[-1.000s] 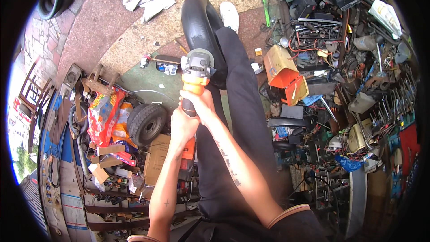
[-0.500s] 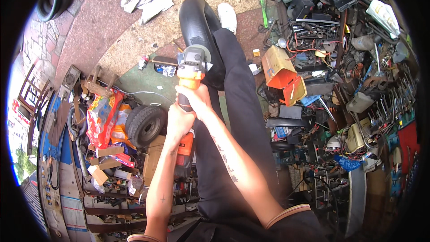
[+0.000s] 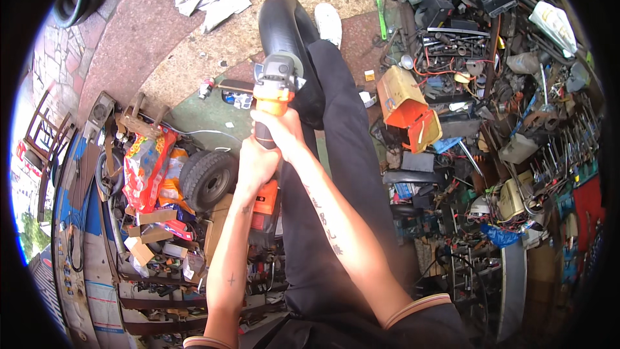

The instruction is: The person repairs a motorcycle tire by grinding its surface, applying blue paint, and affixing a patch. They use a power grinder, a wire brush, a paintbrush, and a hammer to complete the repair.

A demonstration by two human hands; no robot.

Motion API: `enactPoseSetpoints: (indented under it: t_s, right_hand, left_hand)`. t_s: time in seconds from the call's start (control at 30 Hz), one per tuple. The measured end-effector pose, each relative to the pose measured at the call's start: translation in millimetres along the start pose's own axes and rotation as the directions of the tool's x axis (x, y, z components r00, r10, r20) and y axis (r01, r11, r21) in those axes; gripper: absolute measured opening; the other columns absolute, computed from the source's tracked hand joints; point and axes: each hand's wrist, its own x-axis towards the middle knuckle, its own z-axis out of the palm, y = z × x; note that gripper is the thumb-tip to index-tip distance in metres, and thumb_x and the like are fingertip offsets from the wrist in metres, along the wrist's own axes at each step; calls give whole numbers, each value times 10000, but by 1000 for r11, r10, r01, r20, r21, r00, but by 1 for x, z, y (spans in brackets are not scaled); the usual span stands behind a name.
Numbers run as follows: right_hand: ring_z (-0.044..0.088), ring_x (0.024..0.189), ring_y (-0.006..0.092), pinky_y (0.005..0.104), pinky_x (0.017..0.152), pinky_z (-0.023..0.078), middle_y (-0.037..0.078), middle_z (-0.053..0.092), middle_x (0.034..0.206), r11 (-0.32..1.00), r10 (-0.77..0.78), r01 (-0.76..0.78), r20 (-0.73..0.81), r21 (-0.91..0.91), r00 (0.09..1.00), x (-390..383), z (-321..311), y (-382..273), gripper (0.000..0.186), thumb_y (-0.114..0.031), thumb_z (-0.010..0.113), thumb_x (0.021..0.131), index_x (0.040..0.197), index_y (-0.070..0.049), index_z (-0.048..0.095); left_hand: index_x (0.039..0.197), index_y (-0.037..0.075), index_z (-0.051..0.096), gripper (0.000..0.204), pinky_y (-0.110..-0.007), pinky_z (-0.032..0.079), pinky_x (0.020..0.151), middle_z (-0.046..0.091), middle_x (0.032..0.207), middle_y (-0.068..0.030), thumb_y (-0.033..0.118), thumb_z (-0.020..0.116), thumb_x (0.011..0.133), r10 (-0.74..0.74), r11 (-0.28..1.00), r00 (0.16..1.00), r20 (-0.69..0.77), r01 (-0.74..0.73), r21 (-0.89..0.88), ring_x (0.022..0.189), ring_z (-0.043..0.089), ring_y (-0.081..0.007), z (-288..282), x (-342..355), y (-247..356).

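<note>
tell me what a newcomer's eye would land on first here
Probably the orange-grey power tool at centre, gripped in the left hand and right hand, seen over the shiny black tube. Next might come the yellow container, orange inside, right of the dark trousers, and the heap of parts at upper right.

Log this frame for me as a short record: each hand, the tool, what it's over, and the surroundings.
Left hand: wrapped around the rear of the grip
Right hand: gripping farther forward, just behind the orange section
Tool: orange and grey angle grinder, disc at its far end
Under tool: black rubber tube, beside the right trouser leg; disc contact cannot be told
Left side: small wheel
Right side: yellow container, orange inside
Far floor: crumpled pale cloth
</note>
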Motion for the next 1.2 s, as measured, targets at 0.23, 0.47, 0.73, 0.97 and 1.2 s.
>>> enactPoseSetpoints:
  t_s: [0.23,0.47,0.73,0.97,1.2]
  right_hand:
    - [683,686,166,318,634,567,86,687,803,994,106,-106,16,-30,994,-35,-19,32,199,-119,769,868,982,4,661]
    - [704,763,167,317,711,576,74,701,847,997,25,-17,113,-72,993,-64,-8,25,229,-109,771,856,1032,-8,664]
    - [672,1105,227,387,991,534,126,698,1139,941,-339,325,223,97,914,-108,-23,-34,436,-9,723,869,1281,-5,579]
    - [562,1199,223,420,1131,429,88,587,1219,824,-521,550,-201,137,830,-160,-76,-102,369,-102,668,940,1271,-30,519]
    - [548,1256,276,450,1174,393,108,579,1263,659,-732,748,-160,83,662,-171,-125,-154,409,-51,646,913,1299,-26,511]
  left_hand:
    - [998,-49,660,256,-400,574,695,722,776,-178,84,698,784,-133,991,990,37,133,2,752,752,-284,12,-43,-24]
    - [1035,-40,655,264,-406,574,765,736,850,-196,71,716,803,40,999,999,-29,-40,7,852,757,-321,0,-70,-23]
    - [1163,-36,606,418,-448,582,809,696,1056,-253,116,733,795,474,873,864,-170,-437,215,951,705,-420,22,-83,24]
    - [1169,-40,554,357,-455,595,602,619,1025,-215,56,627,833,689,694,724,8,-663,280,705,709,-380,82,-95,100]
    - [1394,-83,445,652,-455,549,871,541,1317,-263,35,661,790,821,569,569,39,-822,26,999,663,-404,129,-85,141]
